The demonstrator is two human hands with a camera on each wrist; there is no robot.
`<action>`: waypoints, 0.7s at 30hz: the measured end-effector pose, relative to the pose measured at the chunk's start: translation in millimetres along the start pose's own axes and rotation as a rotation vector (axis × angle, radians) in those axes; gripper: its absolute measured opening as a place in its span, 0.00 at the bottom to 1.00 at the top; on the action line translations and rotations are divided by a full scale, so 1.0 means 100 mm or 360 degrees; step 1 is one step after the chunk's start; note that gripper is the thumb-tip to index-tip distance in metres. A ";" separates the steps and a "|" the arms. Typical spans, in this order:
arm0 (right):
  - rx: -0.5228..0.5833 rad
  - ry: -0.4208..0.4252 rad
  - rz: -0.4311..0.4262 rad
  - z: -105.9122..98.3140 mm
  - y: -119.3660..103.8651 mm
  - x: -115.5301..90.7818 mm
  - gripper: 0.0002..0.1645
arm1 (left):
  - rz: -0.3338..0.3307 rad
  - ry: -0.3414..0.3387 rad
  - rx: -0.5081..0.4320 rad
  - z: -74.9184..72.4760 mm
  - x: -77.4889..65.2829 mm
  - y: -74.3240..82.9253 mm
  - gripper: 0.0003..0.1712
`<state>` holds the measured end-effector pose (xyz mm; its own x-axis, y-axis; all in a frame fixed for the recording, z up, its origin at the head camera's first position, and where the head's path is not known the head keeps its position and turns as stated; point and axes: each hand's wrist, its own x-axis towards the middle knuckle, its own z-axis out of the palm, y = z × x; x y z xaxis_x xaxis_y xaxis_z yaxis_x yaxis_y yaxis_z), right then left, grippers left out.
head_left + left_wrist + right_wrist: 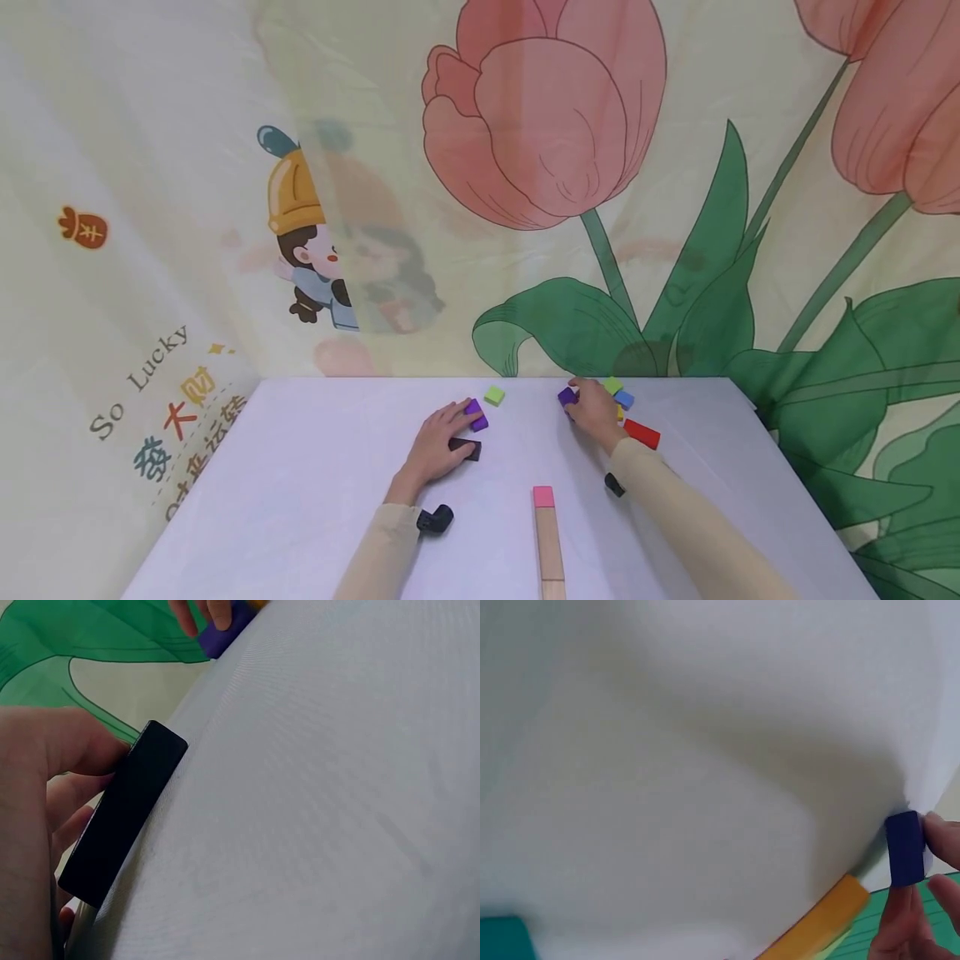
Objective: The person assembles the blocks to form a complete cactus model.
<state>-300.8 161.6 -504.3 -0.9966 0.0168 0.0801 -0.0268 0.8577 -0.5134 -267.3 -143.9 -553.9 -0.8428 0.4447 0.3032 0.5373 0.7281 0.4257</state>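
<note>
My left hand point(435, 443) reaches across two blocks on the table. Its fingertips touch a purple block point(476, 415), while the thumb lies against a black block point(467, 450). Close up in the left wrist view, the black block point(124, 814) appears long and flat-sided, with the fingers partly hidden behind it. A light green block point(494, 396) lies just beyond the purple one. My right hand point(594, 410) pinches a dark purple block point(567, 397) between thumb and fingers, seen also as a small dark block point(906, 848) in the right wrist view.
Beside the right hand lie a green block point(612, 385), a blue block point(625, 401), a partly covered yellow block point(619, 412) and a red block point(641, 433). A pink block point(543, 497) heads a line of wooden blocks point(549, 543) at the front. A patterned curtain point(360, 167) hangs behind.
</note>
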 end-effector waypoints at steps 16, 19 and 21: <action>0.0695 -0.0543 0.0067 -0.10 -0.15 -0.26 0.17 | -0.0020 -0.0042 0.0002 -0.01 0.02 -0.01 0.32; 0.0756 -0.0620 0.0038 -0.08 -0.13 -0.36 0.15 | -0.0022 -0.0041 0.0010 0.00 0.01 -0.01 0.32; 0.0795 -0.0652 0.0027 -0.07 -0.13 -0.42 0.14 | -0.0024 -0.0039 0.0010 0.00 0.01 -0.01 0.32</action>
<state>-258.4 153.3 -495.5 -0.9433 -0.2539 -0.2137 0.0551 0.5152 -0.8553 -269.0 -144.7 -553.9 -0.8514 0.4460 0.2760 0.5242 0.7380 0.4249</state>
